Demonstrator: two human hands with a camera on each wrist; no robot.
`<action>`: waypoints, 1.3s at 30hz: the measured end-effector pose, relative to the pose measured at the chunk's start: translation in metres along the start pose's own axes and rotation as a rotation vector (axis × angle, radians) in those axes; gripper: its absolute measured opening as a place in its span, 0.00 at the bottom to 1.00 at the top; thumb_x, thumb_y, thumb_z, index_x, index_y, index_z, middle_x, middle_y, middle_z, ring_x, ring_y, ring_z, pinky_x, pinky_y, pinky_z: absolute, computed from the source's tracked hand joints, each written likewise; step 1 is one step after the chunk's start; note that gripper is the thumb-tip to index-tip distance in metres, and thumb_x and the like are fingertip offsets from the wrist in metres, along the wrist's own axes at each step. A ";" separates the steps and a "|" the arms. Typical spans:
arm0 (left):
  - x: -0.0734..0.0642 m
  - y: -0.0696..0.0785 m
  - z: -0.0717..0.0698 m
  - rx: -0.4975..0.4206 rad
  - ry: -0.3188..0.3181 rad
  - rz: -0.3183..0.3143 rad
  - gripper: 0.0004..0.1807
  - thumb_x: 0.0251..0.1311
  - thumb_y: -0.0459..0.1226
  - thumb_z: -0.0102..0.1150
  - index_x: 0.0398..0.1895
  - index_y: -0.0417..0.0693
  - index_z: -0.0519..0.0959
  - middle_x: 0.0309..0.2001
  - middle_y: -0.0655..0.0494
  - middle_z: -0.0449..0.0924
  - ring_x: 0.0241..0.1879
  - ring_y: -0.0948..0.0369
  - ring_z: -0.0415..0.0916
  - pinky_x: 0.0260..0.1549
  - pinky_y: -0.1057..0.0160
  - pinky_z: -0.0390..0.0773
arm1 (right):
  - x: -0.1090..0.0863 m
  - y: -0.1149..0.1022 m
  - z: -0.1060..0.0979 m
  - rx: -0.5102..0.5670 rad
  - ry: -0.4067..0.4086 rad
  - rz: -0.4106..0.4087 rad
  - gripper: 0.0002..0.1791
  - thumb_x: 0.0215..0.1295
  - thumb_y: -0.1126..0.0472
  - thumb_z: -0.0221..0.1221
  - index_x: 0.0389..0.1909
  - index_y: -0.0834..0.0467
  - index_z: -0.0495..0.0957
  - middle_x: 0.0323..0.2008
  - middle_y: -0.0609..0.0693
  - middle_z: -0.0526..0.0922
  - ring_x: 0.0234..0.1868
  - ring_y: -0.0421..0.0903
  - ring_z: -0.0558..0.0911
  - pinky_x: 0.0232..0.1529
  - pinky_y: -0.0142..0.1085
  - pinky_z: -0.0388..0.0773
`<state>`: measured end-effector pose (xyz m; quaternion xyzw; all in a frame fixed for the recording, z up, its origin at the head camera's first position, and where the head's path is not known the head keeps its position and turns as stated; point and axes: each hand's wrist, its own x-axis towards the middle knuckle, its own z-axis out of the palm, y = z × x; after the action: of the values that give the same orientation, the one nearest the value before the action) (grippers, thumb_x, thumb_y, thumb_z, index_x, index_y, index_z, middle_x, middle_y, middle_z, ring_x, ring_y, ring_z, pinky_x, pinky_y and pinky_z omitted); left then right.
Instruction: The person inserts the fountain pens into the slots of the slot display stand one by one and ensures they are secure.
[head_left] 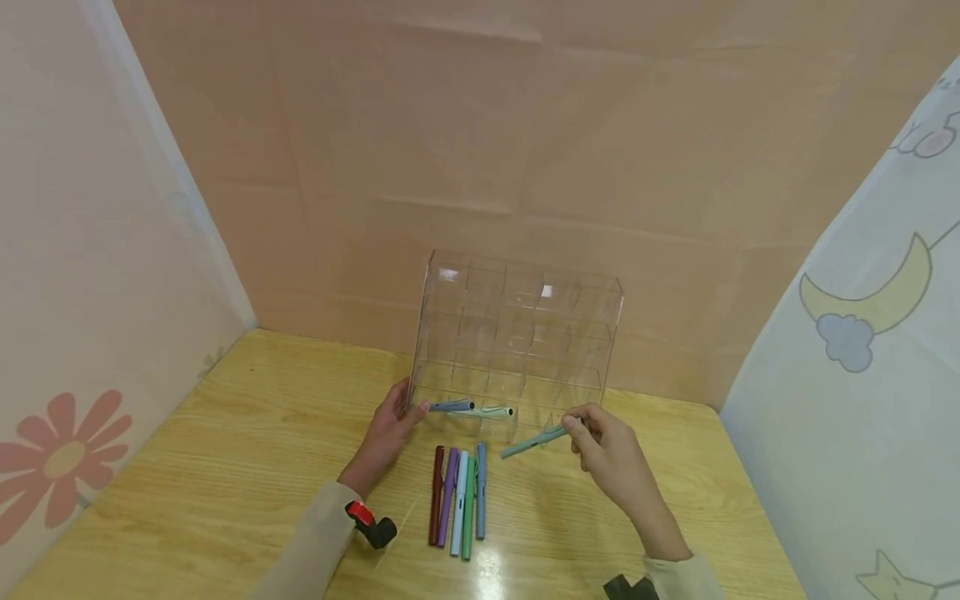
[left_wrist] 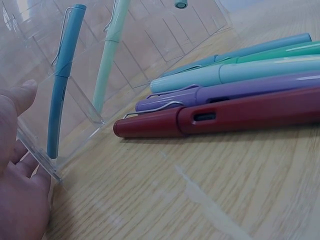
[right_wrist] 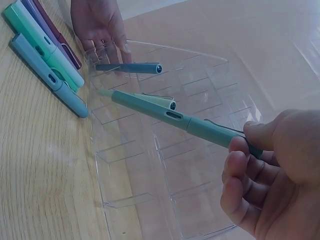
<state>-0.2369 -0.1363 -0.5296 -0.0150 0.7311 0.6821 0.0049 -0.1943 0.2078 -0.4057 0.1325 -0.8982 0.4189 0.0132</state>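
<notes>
A clear plastic organizer [head_left: 517, 333] with rows of compartments stands upright at the back of the table. My left hand [head_left: 386, 429] grips its lower left side, thumb inside the panel and fingers outside. Two pens lean in the lowest row: a blue pen [left_wrist: 62, 80] in the left compartment and a pale green pen [left_wrist: 109, 55] beside it. Between thumb and fingertips, my right hand [head_left: 611, 454] pinches a teal-green pen [right_wrist: 175, 120] by its clip end. That pen slants before the lower right of the organizer, its free end pointing left and down.
Several pens lie side by side in front of the organizer: dark red [head_left: 437, 496], purple [head_left: 447, 497], light blue [head_left: 460, 504], green [head_left: 469, 508] and blue [head_left: 482, 492]. Behind the wooden table [head_left: 225, 467] hangs a pinkish cloth [head_left: 480, 150], with patterned cloths at both sides.
</notes>
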 end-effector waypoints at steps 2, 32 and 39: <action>0.000 0.000 0.000 -0.002 0.001 0.001 0.39 0.80 0.42 0.58 0.86 0.45 0.52 0.87 0.40 0.50 0.87 0.41 0.44 0.85 0.40 0.50 | 0.000 0.000 0.000 -0.005 0.007 0.000 0.14 0.83 0.55 0.56 0.52 0.61 0.82 0.26 0.48 0.79 0.19 0.36 0.74 0.21 0.27 0.75; 0.000 0.001 -0.001 0.016 0.006 0.014 0.40 0.80 0.41 0.58 0.86 0.42 0.52 0.86 0.36 0.51 0.86 0.39 0.47 0.84 0.38 0.52 | 0.003 0.005 -0.002 0.051 0.118 0.026 0.17 0.83 0.54 0.56 0.58 0.63 0.79 0.33 0.54 0.86 0.21 0.44 0.82 0.21 0.33 0.81; 0.000 0.000 -0.001 0.022 0.000 0.019 0.41 0.80 0.42 0.57 0.86 0.41 0.51 0.86 0.36 0.50 0.86 0.39 0.46 0.85 0.38 0.51 | 0.003 0.008 0.005 0.070 0.124 0.041 0.15 0.83 0.57 0.56 0.59 0.63 0.78 0.35 0.56 0.87 0.22 0.45 0.84 0.24 0.32 0.85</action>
<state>-0.2372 -0.1374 -0.5300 -0.0080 0.7387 0.6739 -0.0017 -0.1989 0.2081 -0.4150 0.0881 -0.8829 0.4578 0.0557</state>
